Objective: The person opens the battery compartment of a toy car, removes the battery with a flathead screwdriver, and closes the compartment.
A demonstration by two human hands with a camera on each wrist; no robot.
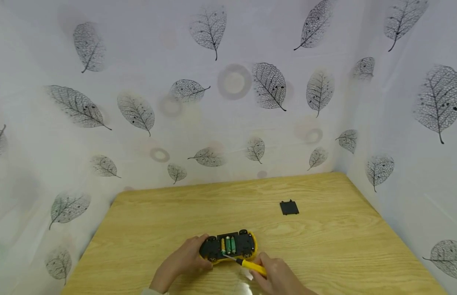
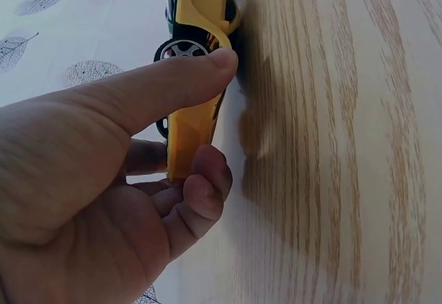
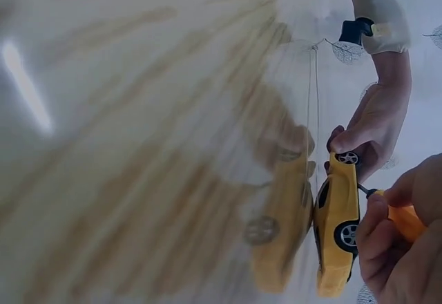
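A yellow toy car [image 1: 246,245] lies upside down, its black underside facing up. Several batteries, green and yellow-green [image 1: 228,245], sit in its open battery compartment. My left hand [image 1: 187,256] grips one end of the car; in the left wrist view the thumb [image 2: 179,83] lies along its side by a wheel and the fingers curl round the end. My right hand [image 1: 276,272] holds a screwdriver [image 1: 254,267] by its yellow handle. The metal tip reaches the compartment's near edge, at the end of the yellow-green battery. In the right wrist view the orange-looking handle [image 3: 406,221] is partly hidden by fingers.
A small black battery cover [image 1: 289,207] lies on the wooden table [image 1: 158,213], behind and right of the car. White curtain-like sheets [image 1: 235,123] with a leaf print stand behind the table and at both sides.
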